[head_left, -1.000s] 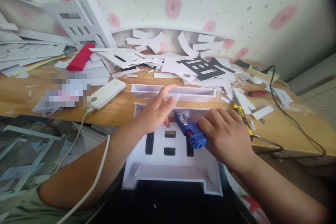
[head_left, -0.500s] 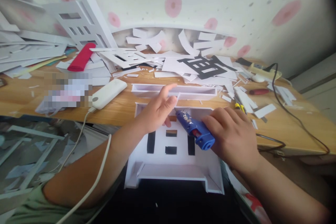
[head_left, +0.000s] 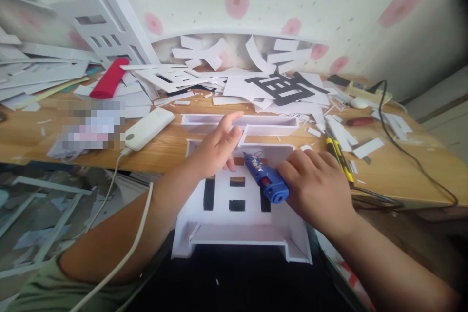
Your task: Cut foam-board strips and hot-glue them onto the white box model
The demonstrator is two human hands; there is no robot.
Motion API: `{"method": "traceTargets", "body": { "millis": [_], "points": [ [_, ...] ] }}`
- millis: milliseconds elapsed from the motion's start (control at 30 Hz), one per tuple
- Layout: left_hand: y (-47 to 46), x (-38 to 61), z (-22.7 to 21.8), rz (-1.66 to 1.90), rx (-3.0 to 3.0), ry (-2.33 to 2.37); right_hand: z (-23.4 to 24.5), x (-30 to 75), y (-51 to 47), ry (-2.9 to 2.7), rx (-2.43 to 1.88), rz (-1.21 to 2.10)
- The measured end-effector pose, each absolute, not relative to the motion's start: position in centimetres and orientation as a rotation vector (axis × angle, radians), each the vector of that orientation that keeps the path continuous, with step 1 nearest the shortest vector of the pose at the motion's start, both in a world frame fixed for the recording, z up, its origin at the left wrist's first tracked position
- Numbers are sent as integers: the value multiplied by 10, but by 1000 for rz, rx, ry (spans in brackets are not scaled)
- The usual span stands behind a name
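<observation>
Matt white foam-board frame (head_left: 241, 214), glossy blue plastic glue gun (head_left: 265, 180), smooth wood-grain tabletop (head_left: 171, 144), glossy white plastic power bank (head_left: 149, 128)

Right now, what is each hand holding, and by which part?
The right hand grips the blue glue gun by its handle end. The left hand rests on the white foam-board model, gripping nothing that shows.

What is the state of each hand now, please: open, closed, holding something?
Left hand: open, fingertips against the white foam-board model.
Right hand: closed around the blue glue gun.
</observation>
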State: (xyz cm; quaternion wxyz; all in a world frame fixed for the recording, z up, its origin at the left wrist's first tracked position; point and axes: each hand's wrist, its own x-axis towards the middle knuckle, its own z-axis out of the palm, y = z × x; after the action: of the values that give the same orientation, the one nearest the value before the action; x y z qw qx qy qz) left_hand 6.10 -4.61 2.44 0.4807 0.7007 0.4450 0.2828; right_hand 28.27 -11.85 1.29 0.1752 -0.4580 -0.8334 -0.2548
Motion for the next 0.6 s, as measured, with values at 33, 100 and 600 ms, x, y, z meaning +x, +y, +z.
{"method": "traceTargets", "body": {
  "millis": [33,100,600],
  "points": [
    [-45,61,25,682,1707,1085,12,281,-117,-2357,-1302,-740],
    [-43,61,24,694,1698,1088,11,278,-115,-2358,-1305,-760],
    [-38,65,23,700,1677,1133,7,274,-105,-2398,-1335,-794]
  ]
}}
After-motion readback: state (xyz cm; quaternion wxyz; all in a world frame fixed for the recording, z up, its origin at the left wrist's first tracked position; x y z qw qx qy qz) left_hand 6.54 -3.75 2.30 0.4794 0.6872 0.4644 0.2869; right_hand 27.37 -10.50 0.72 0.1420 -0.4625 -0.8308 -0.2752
